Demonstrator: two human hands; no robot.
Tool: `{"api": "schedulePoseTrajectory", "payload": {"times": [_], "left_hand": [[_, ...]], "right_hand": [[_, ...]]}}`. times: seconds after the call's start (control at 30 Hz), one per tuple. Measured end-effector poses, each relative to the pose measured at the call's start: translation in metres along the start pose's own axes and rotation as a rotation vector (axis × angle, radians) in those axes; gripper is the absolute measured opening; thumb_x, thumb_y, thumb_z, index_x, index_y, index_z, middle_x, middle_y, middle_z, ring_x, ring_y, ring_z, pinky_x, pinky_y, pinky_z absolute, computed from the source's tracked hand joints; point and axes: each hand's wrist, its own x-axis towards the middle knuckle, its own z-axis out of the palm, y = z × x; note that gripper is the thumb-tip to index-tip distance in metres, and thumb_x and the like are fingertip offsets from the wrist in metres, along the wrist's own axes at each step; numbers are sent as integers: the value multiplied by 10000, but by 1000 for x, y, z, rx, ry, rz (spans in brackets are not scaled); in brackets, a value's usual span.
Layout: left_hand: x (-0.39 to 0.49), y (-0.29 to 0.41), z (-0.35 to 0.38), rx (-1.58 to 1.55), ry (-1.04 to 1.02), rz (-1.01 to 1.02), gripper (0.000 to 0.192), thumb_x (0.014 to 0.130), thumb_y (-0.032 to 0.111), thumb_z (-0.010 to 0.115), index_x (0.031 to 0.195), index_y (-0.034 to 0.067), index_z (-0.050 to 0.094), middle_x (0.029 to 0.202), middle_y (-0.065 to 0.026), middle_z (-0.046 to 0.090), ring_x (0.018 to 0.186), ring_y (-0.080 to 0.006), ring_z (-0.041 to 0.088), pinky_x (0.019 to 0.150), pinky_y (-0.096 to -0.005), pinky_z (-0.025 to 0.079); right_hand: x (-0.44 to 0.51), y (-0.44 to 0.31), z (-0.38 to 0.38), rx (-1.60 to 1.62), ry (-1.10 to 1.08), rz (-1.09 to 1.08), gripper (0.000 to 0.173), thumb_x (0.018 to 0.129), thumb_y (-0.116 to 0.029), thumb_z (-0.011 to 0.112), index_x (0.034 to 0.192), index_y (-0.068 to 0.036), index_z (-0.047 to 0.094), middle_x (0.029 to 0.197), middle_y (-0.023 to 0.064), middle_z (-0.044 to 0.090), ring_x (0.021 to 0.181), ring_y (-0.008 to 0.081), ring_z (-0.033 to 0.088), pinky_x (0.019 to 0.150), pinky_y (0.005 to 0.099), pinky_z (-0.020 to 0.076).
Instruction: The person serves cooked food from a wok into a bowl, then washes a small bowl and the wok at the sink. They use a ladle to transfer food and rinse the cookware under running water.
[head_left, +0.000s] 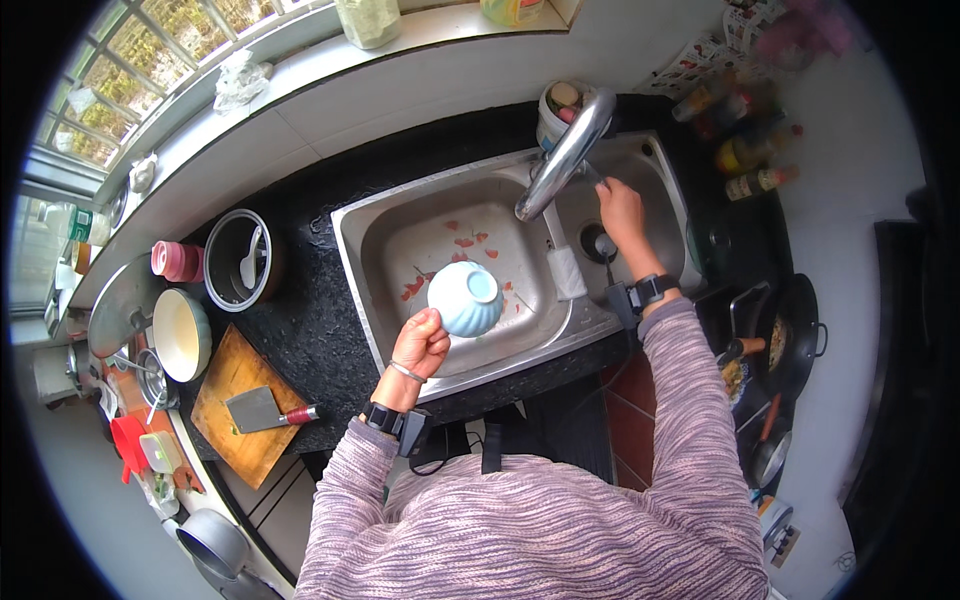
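Note:
My left hand (421, 343) grips the rim of a small pale-blue ribbed bowl (469, 300), tipped so that its underside and foot ring face up. The bowl is above the large basin of a stainless-steel double sink (390, 232). Red peel scraps (463, 241) lie scattered on the basin floor. Over the smaller basin, my right hand (622, 214) has its fingers closed around the lever handle (593, 174) of the chrome faucet (562, 157). The spout points toward the large basin, and I cannot tell whether water is running.
A cleaver (262, 411) lies on a wooden cutting board (244, 420) at the left. Behind it are a cream-lined bowl (180, 334) and a dark pot (240, 259) holding a white spoon. A folded white cloth (566, 272) hangs on the sink divider. At right sits a wok (787, 337).

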Motion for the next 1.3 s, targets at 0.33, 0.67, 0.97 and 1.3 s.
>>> {"api": "schedulePoseTrajectory", "payload": {"times": [0.33,0.67,0.97,1.3], "left_hand": [[-11,2,3,-230,-147,-12,131,849,171,681,899,106,579,686,83,433,526,-49,313,470,-192,289],[-9,-2,5,-295,-38,-15,128,875,234,644,813,138,586,650,85,422,527,-62,299,468,-202,270],[1,-4,15,-285,-125,26,179,872,277,643,883,104,598,694,65,485,534,-66,311,469,-205,250],[3,-2,35,-292,-85,16,141,886,241,633,816,129,583,679,79,462,521,-63,293,458,-198,256]], "right_hand": [[4,21,34,330,-106,144,210,892,-142,509,768,19,562,725,186,649,763,391,623,707,478,474],[7,25,38,432,-88,184,206,893,-117,486,764,27,556,685,179,643,738,384,632,697,466,482],[-3,22,39,442,9,241,182,896,-169,548,911,0,616,751,193,651,789,404,618,701,461,480],[15,29,28,229,101,-3,150,859,-124,579,952,-61,678,735,165,647,691,331,638,634,409,500]]}}
